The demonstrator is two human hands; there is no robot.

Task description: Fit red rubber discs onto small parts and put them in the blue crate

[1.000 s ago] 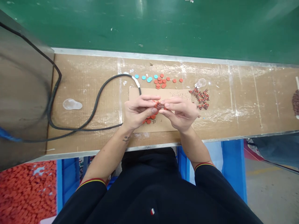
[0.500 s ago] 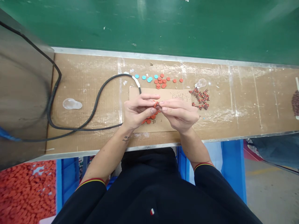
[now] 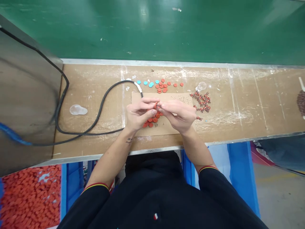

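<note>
My left hand pinches a red-orange button-like disc upright between thumb and fingers, above a cardboard sheet. Meeting it from the other side, my right hand has its fingertips closed at the disc's face, on something small and dark that is mostly hidden. Several loose red discs lie on the sheet below my hands. Tiny dark bits are scattered over the sheet's upper right. Just right of the sheet sits a pile of small red-and-brown pieces.
More red discs and a few blue discs lie behind the sheet. A black cable loops across the left side. Clear plastic pieces rest on the bench. A bin of red parts stands below left; blue crates stand below right.
The view has shifted slightly. Both hands stay together at the disc, and the right fingers have moved in closer. A small red-and-brown piece beside the right hand now shows.
</note>
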